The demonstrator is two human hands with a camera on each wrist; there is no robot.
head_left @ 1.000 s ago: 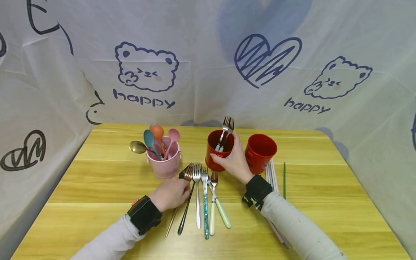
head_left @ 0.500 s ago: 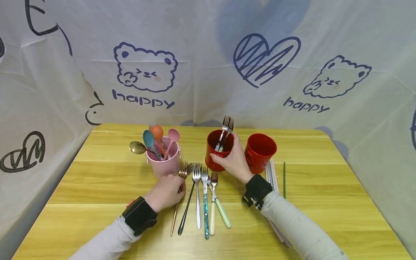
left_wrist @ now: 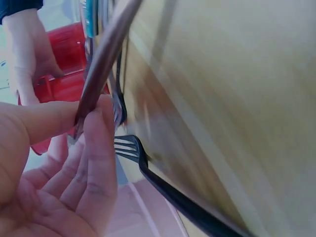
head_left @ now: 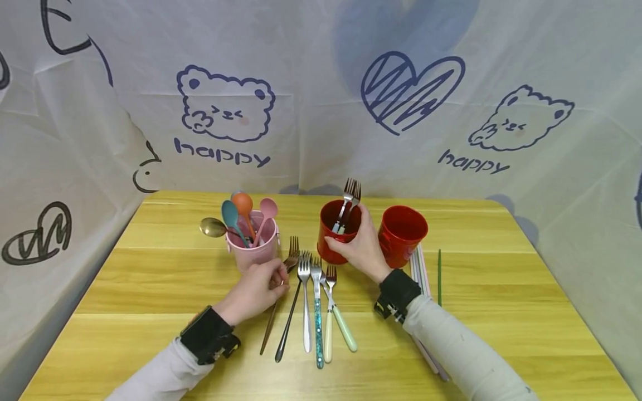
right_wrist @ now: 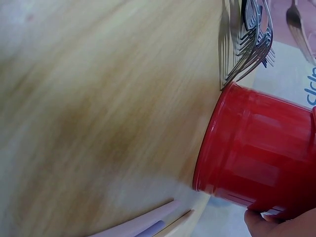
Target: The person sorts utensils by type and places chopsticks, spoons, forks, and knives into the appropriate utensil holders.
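My left hand (head_left: 258, 292) pinches a brown fork (head_left: 293, 246) between thumb and forefinger, beside the pink bucket. Its brown handle (left_wrist: 106, 54) passes between the fingertips in the left wrist view. A black fork (left_wrist: 170, 190) shows below that hand there, largely hidden in the head view. My right hand (head_left: 363, 248) grips the left red cup (head_left: 331, 250), thumb at its front rim. Two forks (head_left: 346, 209) stand in this cup, tines up. Between the hands lie several forks (head_left: 317, 317) in a row, with black, silver, turquoise and pale green handles.
The pink bucket (head_left: 251, 257) at the left holds several spoons (head_left: 243, 205). A second red cup (head_left: 401, 245) stands right of the gripped one. Pale sticks (head_left: 420, 273) lie partly under my right arm, with a green stick (head_left: 439, 278) beside them.
My left hand has shifted left and slightly away from me, its fingers turning with the brown fork, whose tines now sit farther back. The right hand stays on the red cup.
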